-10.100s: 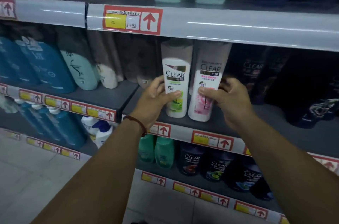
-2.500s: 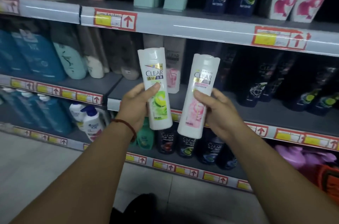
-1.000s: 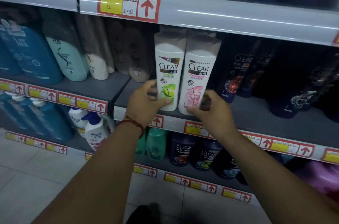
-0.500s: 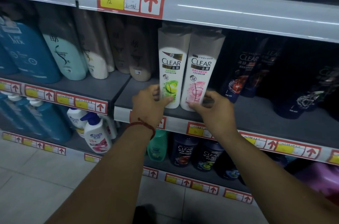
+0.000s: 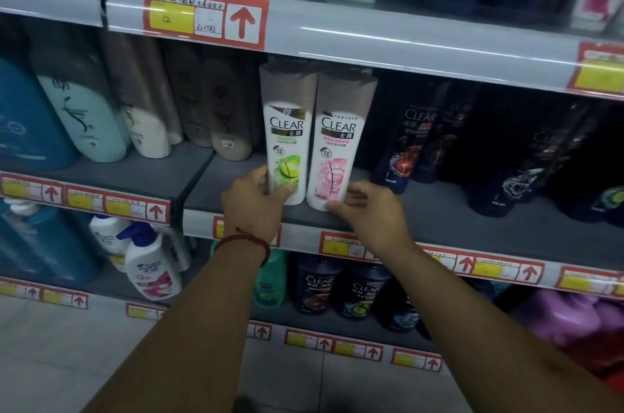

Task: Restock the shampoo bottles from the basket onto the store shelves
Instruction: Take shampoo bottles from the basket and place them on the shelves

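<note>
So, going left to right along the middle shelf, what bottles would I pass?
Big blue bottle, pale teal bottle, cream bottle, beige bottle, green-label CLEAR bottle, pink-label CLEAR bottle, dark CLEAR bottles.

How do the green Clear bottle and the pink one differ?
The green bottle has green label art, the pink bottle pink. The green bottle stands left, gripped by the left hand; the pink bottle stands right, its base held by the right hand. Both are white, upright, alike in shape and size, side by side on the shelf.
</note>
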Demonstrator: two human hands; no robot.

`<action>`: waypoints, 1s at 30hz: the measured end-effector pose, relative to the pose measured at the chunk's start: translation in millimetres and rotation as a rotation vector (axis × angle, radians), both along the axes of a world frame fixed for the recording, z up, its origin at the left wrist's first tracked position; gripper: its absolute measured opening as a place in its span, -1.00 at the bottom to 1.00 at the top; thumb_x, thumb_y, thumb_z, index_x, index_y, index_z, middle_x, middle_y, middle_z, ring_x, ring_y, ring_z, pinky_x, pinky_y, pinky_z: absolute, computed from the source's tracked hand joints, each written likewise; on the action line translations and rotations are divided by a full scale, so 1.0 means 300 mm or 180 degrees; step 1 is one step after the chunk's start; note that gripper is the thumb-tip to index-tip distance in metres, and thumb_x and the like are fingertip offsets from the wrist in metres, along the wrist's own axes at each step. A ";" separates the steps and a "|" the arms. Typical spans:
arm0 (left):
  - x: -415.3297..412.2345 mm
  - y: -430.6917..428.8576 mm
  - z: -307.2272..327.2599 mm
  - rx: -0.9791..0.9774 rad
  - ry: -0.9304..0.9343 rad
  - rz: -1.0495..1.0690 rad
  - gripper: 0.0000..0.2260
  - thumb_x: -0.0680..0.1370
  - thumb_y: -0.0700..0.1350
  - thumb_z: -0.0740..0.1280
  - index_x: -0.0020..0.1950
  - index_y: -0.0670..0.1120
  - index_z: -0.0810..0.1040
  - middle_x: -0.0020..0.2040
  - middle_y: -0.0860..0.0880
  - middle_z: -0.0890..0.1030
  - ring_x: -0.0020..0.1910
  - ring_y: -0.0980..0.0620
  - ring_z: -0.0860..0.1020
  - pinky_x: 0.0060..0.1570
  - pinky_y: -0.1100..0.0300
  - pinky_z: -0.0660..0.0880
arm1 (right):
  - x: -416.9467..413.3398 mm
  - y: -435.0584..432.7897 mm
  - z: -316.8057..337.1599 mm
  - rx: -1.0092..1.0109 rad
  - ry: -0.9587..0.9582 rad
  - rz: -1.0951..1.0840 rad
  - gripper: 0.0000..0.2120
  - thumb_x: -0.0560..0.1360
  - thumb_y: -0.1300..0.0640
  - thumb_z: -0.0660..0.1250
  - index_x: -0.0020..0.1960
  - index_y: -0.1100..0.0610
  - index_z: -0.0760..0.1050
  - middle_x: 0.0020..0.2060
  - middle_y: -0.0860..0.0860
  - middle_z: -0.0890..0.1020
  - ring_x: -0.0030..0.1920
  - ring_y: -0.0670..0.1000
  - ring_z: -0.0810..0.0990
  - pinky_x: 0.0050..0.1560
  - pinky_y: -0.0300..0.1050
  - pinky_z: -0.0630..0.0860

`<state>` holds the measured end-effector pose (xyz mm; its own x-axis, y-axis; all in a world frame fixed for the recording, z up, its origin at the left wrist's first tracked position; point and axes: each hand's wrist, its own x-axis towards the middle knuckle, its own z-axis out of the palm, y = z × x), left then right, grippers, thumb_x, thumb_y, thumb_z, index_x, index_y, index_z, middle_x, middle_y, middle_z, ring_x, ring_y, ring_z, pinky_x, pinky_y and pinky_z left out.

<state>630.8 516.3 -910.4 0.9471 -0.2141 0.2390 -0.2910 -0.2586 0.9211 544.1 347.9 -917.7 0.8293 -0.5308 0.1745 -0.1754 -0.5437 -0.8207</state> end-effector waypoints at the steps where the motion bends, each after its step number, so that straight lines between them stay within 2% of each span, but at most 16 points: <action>1: -0.002 0.002 -0.003 0.0009 -0.0005 -0.0019 -0.72 0.48 -0.18 0.50 0.18 -0.07 0.66 -0.01 0.10 0.66 -0.14 0.30 0.56 -0.01 0.38 0.49 | 0.000 -0.005 0.002 0.0057 0.0034 0.0007 -0.67 0.40 0.09 0.58 0.15 0.07 0.66 -0.06 -0.15 0.71 -0.10 -0.27 0.64 -0.04 -0.40 0.57; 4: -0.005 0.012 -0.015 0.0211 0.0003 -0.0042 -0.70 0.46 -0.19 0.51 0.19 -0.10 0.65 0.05 0.04 0.68 -0.17 0.30 0.55 -0.13 0.53 0.43 | 0.000 -0.009 0.007 0.0124 0.0096 0.0043 -0.67 0.40 0.12 0.59 0.15 0.08 0.66 -0.06 -0.14 0.71 -0.14 -0.30 0.63 -0.14 -0.51 0.50; 8: 0.014 0.019 -0.012 0.0680 -0.0028 -0.0150 -0.67 0.43 -0.18 0.53 0.18 -0.14 0.64 0.10 -0.07 0.69 0.00 0.06 0.63 0.10 0.27 0.49 | 0.000 -0.006 0.020 0.0058 0.0177 -0.0006 -0.68 0.40 0.11 0.59 0.13 0.07 0.67 -0.06 -0.12 0.72 -0.16 -0.29 0.62 -0.17 -0.52 0.49; 11: 0.040 0.029 0.008 0.0883 0.0014 -0.0367 -0.66 0.42 -0.16 0.55 0.17 -0.16 0.63 0.10 -0.09 0.69 0.04 0.01 0.64 0.14 0.18 0.54 | -0.003 -0.003 0.029 -0.0024 0.0245 -0.0033 -0.67 0.39 0.09 0.59 0.13 0.07 0.66 -0.07 -0.13 0.71 -0.13 -0.25 0.63 -0.14 -0.46 0.50; 16: 0.039 0.058 0.000 0.0786 0.0047 -0.0536 -0.64 0.43 -0.15 0.54 0.19 -0.14 0.60 0.10 -0.03 0.67 -0.04 0.13 0.58 0.04 0.30 0.49 | -0.010 0.031 0.030 -0.0073 0.0222 -0.0100 -0.65 0.40 0.06 0.59 0.15 0.06 0.62 -0.09 -0.16 0.66 -0.12 -0.25 0.61 -0.09 -0.32 0.57; 19: 0.045 0.046 -0.023 0.0628 0.0070 -0.0456 -0.58 0.40 -0.01 0.56 0.18 -0.06 0.53 0.09 0.00 0.67 0.01 0.04 0.64 0.08 0.09 0.59 | -0.009 0.044 0.017 -0.0070 0.0039 -0.0158 -0.62 0.40 0.02 0.58 0.16 0.02 0.56 -0.08 -0.19 0.63 -0.12 -0.22 0.60 -0.16 -0.37 0.50; 22: 0.041 0.029 -0.024 0.0582 -0.0091 -0.0263 -0.44 0.35 0.15 0.54 0.25 0.02 0.45 0.12 0.02 0.64 0.05 0.01 0.62 0.07 -0.03 0.60 | 0.011 0.035 0.023 -0.0061 -0.0010 -0.0160 -0.59 0.37 0.02 0.59 0.17 0.03 0.57 -0.05 -0.14 0.68 -0.06 -0.17 0.64 -0.03 -0.22 0.58; 25: 0.044 0.016 -0.027 0.0534 -0.0295 -0.0168 -0.45 0.36 0.16 0.53 0.25 0.05 0.43 0.11 0.03 0.61 0.05 0.02 0.60 0.04 -0.04 0.60 | 0.027 0.019 0.026 0.0053 -0.0024 -0.0075 -0.58 0.35 0.06 0.62 0.16 0.02 0.59 -0.03 -0.10 0.71 -0.04 -0.12 0.68 0.06 -0.10 0.63; 30: 0.072 -0.004 -0.021 0.0638 -0.0379 -0.0256 -0.52 0.35 0.12 0.56 0.15 0.03 0.44 0.06 0.05 0.62 0.03 0.02 0.59 -0.01 -0.02 0.60 | 0.041 0.005 0.023 0.0003 -0.0072 0.0006 -0.57 0.33 0.10 0.63 0.15 0.03 0.60 -0.03 -0.11 0.73 -0.04 -0.14 0.69 0.07 -0.14 0.62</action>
<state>652.3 515.2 -916.8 0.8928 -0.3421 0.2931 -0.4214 -0.4043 0.8118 556.4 349.5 -910.7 0.8262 -0.5294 0.1928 -0.1556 -0.5432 -0.8250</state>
